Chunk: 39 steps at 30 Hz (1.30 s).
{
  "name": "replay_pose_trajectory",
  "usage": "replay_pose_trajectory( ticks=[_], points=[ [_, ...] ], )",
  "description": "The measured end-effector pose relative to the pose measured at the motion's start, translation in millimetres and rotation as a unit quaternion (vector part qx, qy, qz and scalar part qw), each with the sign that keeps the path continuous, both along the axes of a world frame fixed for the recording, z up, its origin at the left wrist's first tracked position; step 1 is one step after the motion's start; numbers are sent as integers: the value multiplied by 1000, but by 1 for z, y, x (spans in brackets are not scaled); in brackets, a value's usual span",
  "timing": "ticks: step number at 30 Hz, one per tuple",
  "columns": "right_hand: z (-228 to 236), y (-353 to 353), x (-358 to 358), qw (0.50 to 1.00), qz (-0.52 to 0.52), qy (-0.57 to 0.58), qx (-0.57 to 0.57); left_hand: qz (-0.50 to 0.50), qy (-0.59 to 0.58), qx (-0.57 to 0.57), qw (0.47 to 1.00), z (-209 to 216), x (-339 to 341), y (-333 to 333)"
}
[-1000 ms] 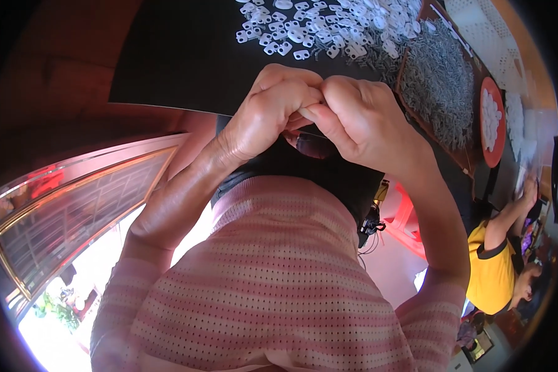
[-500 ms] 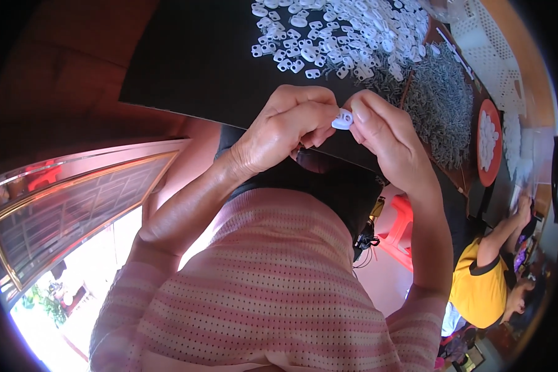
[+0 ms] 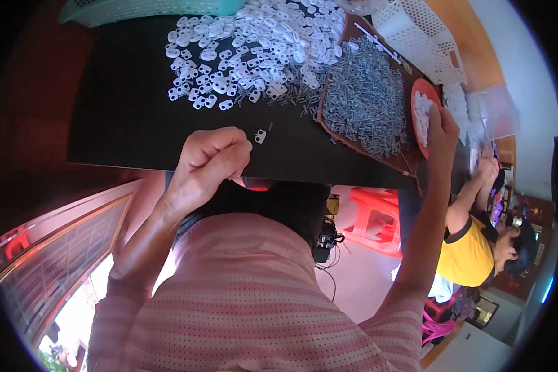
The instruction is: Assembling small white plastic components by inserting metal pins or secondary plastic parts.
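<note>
My left hand (image 3: 214, 161) is closed in a fist above the front edge of the black table; whatever it holds is hidden inside the fingers. Just beyond it lie a single white two-holed plastic piece (image 3: 260, 136) and a small screw (image 3: 270, 127). My right hand (image 3: 444, 133) reaches out to the right, its fingers bent together over the rim of a red plate (image 3: 417, 87). Small white pieces (image 3: 423, 115) fill that plate. Nothing can be made out between the right fingertips.
A wide heap of white pieces (image 3: 254, 49) covers the table's back, beside a pile of grey screws (image 3: 366, 99) on a brown sheet. Behind stand a green basket (image 3: 155, 11) and a white perforated basket (image 3: 415, 37). A red stool (image 3: 375, 229) and a person in yellow (image 3: 468, 254) are at right.
Both hands were together around a white two-holed piece. My right hand has gone right to the red plate; the left remains closed. The view has shifted, showing the green basket.
</note>
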State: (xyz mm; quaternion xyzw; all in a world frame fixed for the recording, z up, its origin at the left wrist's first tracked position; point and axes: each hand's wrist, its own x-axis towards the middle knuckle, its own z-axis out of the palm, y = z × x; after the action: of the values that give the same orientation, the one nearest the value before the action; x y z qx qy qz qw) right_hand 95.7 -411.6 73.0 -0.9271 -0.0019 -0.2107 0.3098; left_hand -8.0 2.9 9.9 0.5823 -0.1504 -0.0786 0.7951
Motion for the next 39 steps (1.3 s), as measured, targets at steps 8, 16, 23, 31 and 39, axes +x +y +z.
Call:
replay_pose_trajectory(
  ticks=[8, 16, 23, 31, 39],
  points=[
    [9, 52, 17, 979, 88, 53, -177, 26, 7, 62, 998, 3, -1, -2],
    [-1, 251, 23, 898, 401, -21, -181, 28, 21, 65, 997, 3, 1, -3],
    [-17, 301, 50, 858, 421, -31, -292, 79, -99, 85, 988, -7, 3, 0],
    [-23, 309, 57, 830, 429, -13, -357, 88, -127, 62, 986, -10, 2, 4],
    [-25, 309, 71, 802, 455, -44, -384, 94, -121, 64, 986, -9, 3, 0]
  ],
)
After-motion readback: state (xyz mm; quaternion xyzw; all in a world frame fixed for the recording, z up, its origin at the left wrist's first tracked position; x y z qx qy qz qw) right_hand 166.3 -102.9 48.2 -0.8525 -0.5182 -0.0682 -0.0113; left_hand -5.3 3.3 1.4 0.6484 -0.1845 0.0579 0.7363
